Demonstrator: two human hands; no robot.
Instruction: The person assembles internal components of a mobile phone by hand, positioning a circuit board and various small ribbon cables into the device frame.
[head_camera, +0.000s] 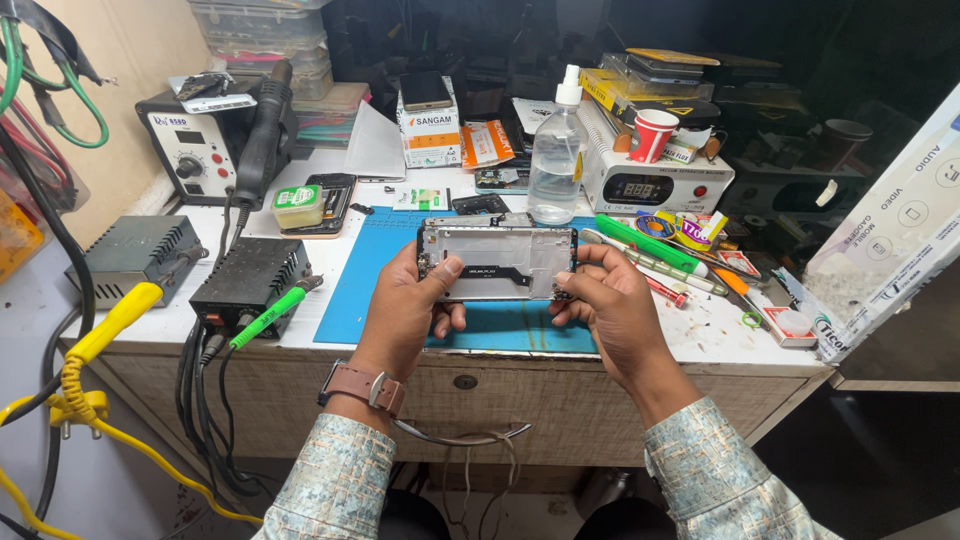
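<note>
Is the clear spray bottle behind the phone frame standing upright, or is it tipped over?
Upright. The spray bottle stands on its base on the workbench, white nozzle on top, just behind the phone frame.

We hold the phone frame (497, 262) between our left hand (405, 310) and right hand (610, 305), above the mat (370, 270). Behind it stands the spray bottle (555, 150), with the paper cup (652, 135) to its right. Left of the mat sits the power supply (250, 275), the soldering station (195, 150) behind it.
</note>
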